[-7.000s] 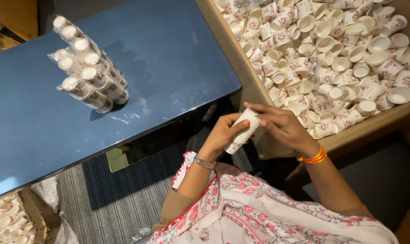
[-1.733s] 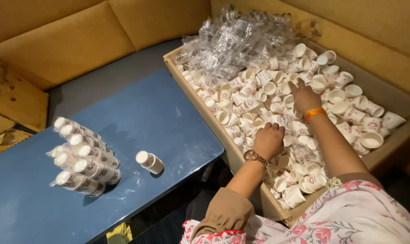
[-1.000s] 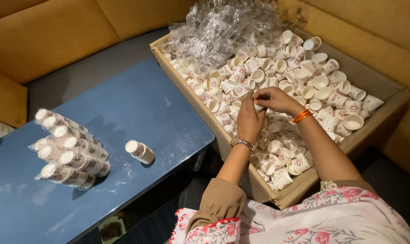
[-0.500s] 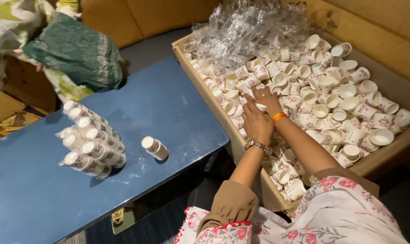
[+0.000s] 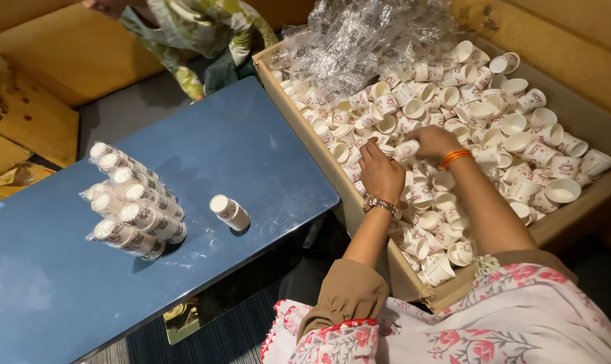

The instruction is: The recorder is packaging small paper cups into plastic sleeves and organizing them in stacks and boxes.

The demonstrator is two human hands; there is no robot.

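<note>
Both your hands are down in the cardboard box: left hand and right hand each grip small paper cups, fingers closed.

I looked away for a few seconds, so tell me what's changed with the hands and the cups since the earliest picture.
The short stack of cups held then now lies let go on the blue table. Both hands moved into the cardboard box: left hand and right hand now meet on a few nested cups. The wrapped pile of cup stacks stayed put.
</note>
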